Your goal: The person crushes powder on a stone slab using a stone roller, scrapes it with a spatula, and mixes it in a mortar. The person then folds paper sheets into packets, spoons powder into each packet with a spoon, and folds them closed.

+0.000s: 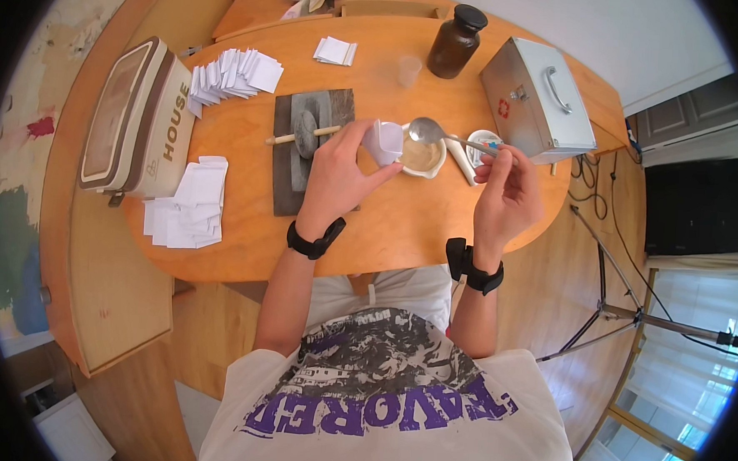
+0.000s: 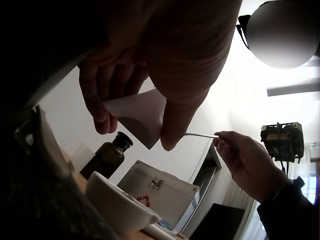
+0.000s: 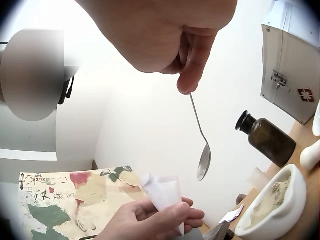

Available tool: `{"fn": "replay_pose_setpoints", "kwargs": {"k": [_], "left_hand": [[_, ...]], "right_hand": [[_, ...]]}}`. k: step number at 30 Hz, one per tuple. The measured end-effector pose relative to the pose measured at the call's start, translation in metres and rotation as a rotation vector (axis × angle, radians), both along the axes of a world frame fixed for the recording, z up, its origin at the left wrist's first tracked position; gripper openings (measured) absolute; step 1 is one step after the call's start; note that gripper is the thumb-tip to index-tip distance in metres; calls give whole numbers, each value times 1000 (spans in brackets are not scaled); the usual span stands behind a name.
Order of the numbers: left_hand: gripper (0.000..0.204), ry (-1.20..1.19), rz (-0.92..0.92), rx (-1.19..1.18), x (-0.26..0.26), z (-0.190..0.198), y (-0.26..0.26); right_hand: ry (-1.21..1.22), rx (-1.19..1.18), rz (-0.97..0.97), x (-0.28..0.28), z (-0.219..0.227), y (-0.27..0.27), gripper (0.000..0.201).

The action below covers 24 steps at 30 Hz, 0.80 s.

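Note:
My left hand (image 1: pixel 338 175) pinches a small white folded paper packet (image 1: pixel 384 142), its thumb and fingers on either side of it. In the right wrist view the packet (image 3: pixel 165 192) stands with its wide end up. My right hand (image 1: pixel 508 196) holds a metal spoon (image 1: pixel 427 131) by the end of its handle, the bowl beside the packet and over the mortar. The spoon (image 3: pixel 204 162) hangs bowl down, apart from the packet. Below, the white mortar (image 3: pixel 296 200) contains beige powder (image 3: pixel 270 205). A white pestle (image 1: pixel 461 158) lies to its right.
A dark jar (image 1: pixel 454 47), a clear cup (image 1: pixel 408 71) and a silver first-aid box (image 1: pixel 536 101) stand beyond. At left are a stone grinding boat (image 1: pixel 321 103), stacked white papers (image 1: pixel 263 73), loose papers (image 1: pixel 188 213) and a cream box (image 1: pixel 167 128). A tripod (image 1: pixel 603 309) stands right.

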<state>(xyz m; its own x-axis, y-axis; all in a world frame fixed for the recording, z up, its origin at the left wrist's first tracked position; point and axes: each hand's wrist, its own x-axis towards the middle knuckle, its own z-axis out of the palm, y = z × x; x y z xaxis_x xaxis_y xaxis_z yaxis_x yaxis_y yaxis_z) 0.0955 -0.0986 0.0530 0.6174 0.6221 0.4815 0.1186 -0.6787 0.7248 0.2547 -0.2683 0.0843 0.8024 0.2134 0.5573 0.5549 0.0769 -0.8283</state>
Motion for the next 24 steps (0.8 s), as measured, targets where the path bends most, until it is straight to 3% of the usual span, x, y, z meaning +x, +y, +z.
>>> {"fn": "replay_pose_setpoints", "kwargs": {"k": [3,9,13,20,24], "left_hand": [[64,-5,-5,-5,-1,0,-1],[63,-12,-10,5,-1,0,0],[62,-22,-25,-5,0,-1,1],[61,-31,-39,5,-1,2,-1],[62,-51,-152,-136,-11,18,-6]], "right_hand": [[190,-117,31,18,-29,0,19],[404,-128,103,29,-61,-4,20],[438,-132,145,33,-68,-9,19],[418,-339,171,37,-70,-20,18],[363,-477,158,37,-68,-25,27]]}}
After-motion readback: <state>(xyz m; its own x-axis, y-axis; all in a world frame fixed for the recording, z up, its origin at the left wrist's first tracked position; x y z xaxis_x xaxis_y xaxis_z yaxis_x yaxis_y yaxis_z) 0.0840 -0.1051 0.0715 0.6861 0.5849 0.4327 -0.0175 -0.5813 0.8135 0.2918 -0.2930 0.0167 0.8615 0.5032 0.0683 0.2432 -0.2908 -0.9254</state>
